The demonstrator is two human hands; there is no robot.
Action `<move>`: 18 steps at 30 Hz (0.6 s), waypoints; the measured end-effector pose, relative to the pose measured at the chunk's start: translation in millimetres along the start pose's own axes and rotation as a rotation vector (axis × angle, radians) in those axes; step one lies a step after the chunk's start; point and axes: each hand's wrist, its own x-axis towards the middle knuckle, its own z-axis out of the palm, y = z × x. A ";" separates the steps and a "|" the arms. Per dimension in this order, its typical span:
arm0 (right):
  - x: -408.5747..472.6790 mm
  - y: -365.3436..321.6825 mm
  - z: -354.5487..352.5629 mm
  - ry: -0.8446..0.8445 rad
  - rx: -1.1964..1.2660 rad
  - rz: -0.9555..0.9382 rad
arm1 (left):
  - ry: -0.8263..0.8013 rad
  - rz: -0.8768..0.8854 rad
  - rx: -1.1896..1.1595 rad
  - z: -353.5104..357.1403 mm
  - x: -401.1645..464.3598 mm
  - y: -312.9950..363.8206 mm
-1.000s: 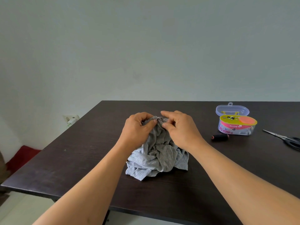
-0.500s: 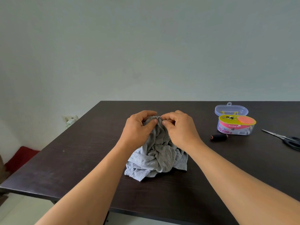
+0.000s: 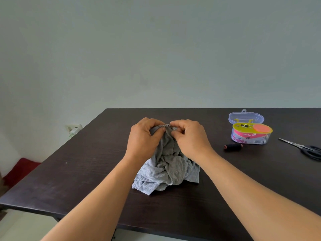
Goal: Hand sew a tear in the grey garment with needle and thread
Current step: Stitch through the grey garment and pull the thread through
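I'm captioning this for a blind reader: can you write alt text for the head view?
Left hand and right hand pinch up a bunched grey garment on a dark table. To the right lie a black thread spool, an open sewing kit and scissors.

One grey garment [image 3: 166, 164], two hands, left hand [image 3: 144, 138] and right hand [image 3: 191, 138], one sewing kit box [image 3: 250, 134], one black thread spool [image 3: 232, 146], one pair of scissors [image 3: 305, 148], one table [image 3: 86, 171].

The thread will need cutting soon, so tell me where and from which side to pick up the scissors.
Take the scissors by the black handle loops, which sit at the right edge of the view. Come from the right with the right hand, since the closed blades point left toward the sewing kit box. They lie flat on the table, so probably slide fingers into the loops from above.
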 end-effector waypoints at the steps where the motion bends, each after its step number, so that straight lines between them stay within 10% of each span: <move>1: 0.3 -0.4 0.6 0.001 0.000 0.000 | 0.015 0.004 0.003 -0.1 -0.2 0.4; 18: 0.5 -4.3 2.2 -0.005 0.053 0.001 | -0.127 0.006 0.018 -5.8 -2.4 -0.3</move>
